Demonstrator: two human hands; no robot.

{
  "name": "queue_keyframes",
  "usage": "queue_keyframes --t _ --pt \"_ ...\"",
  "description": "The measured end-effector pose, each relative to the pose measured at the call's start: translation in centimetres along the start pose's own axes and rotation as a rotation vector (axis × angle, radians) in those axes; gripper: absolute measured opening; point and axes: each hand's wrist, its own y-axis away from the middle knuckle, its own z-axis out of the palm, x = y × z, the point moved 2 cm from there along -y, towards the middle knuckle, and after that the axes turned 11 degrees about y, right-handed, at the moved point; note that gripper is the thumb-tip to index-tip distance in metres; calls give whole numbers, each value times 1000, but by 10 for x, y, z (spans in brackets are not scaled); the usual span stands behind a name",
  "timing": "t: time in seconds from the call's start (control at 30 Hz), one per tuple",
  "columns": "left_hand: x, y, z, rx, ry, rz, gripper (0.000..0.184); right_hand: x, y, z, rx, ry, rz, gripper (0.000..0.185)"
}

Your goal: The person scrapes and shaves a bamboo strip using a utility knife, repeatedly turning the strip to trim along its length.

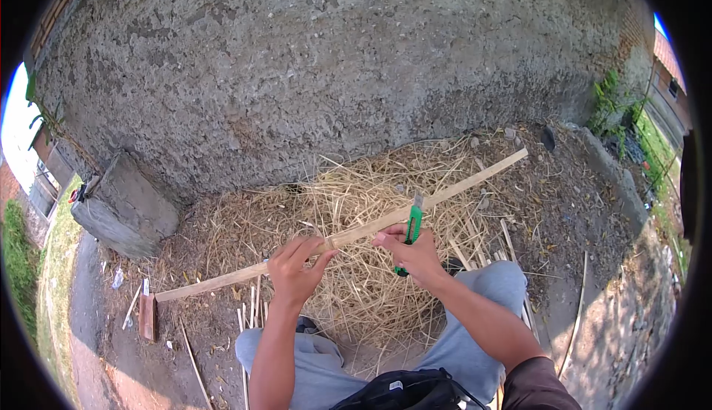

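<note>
My long strip [475, 180] looks like pale, matt wood; the cutter [413, 224] has a green plastic body and metal blade; at twelve o'clock, the wall [319, 69] is rough, matt plaster.

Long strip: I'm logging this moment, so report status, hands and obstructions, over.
Left hand gripping long strip near its middle. Right hand holding green cutter close by. Straw heaped below; no obstruction seen.
</note>
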Motion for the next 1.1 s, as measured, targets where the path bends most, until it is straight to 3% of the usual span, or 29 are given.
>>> queue_keyframes --t 0.43,0.57,0.8,0.9,0.97,1.1 --pt "-4 3 3 1 17 -53 24 -9 7 4 -78 348 -122 21" --pt "-10 8 6 -66 39 -259 21 -5 3 1 -31 490 -143 19" --pt "-11 8 6 -147 158 -589 24 -13 5 -3 -1 516 -88 23" --pt "-23 14 10 -201 236 -633 27 -11 3 -4 57 363 -61 25" --pt "-22 16 12 -224 259 -644 27 -14 3 -7 120 320 -114 36" --pt "-10 13 14 -270 323 -709 30 -6 -1 -4 130 263 -121 35"
